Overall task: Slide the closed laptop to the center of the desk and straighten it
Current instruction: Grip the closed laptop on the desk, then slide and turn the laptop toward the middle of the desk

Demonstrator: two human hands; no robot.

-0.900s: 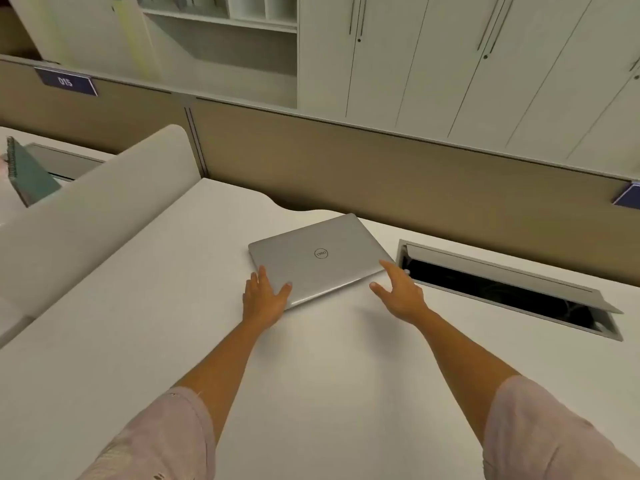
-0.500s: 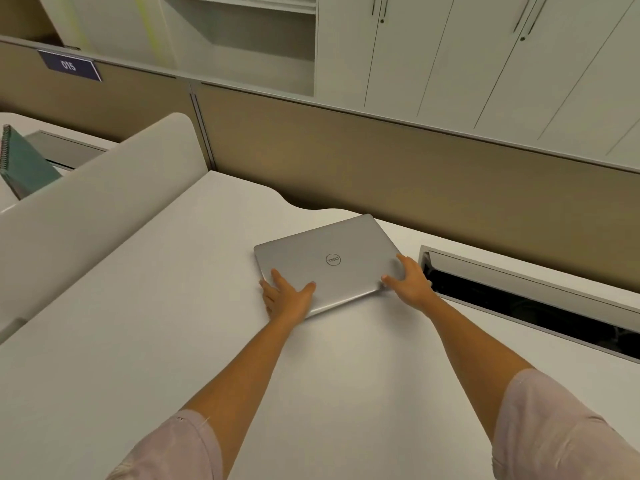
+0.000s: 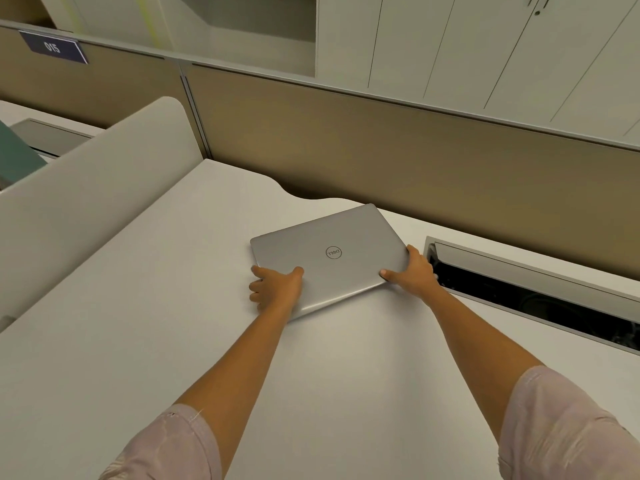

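Leftmost, a curved side divider [image 3: 86,174] rises along the left edge of the white surface [image 3: 346,368], and a tan partition [image 3: 381,150] closes off the far side. Next comes the left hand [image 3: 277,289], whose grip is closed over the near-left corner of the closed laptop [image 3: 329,254]: the thumb lies on the lid, the curled fingers sit at the left edge, and whether they reach beneath the machine cannot be told. The silver laptop lies flat on the far part of the surface, close to the partition, and it is plainly skewed; its long axis runs from near-left to far-right, so that its far-right corner sits nearest the partition and its near edge slants away from the person toward the right. The right hand [image 3: 410,275] grips the near-right corner, thumb on the lid and fingers wrapped round the right edge, hard beside an open cable tray [image 3: 540,289] recessed into the surface on the right. Both hands thus hold the near end, with the body of the laptop lying beyond them, and the left hand is somewhat the nearer to the person. Judging from this layout, the coming move is a pull toward the near, open middle of the surface, combined with a turn that brings the right end nearer until the near edge lies square; the right hand should keep clear of the tray opening.
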